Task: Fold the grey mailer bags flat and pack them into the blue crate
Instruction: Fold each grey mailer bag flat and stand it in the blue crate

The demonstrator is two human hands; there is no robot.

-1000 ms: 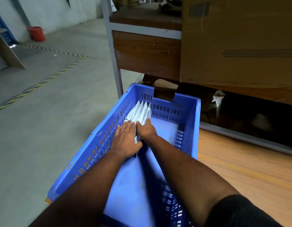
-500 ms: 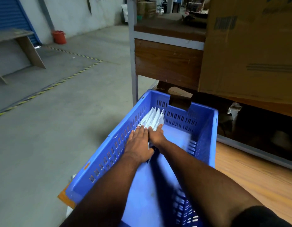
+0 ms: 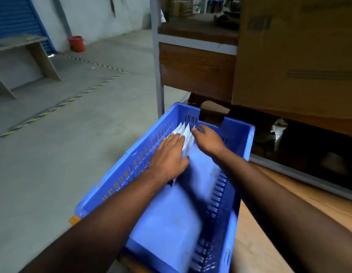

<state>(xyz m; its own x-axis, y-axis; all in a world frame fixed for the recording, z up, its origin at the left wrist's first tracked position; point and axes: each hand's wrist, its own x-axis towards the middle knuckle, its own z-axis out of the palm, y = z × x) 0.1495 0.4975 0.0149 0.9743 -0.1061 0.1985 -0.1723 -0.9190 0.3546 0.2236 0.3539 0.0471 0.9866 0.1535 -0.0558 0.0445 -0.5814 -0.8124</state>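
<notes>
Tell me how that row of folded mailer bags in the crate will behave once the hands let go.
The folded mailer bags stand on edge with their corners fanned apart, so they probably spring open or slump. They look thin, so likely light and floppy. The left hand lies flat on them and the blue crate wall backs them; without that they may topple.

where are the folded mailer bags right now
In the head view, the bags stand on edge in the crate's far left corner, against its left wall, under the left hand, with the right hand beside them.
</notes>
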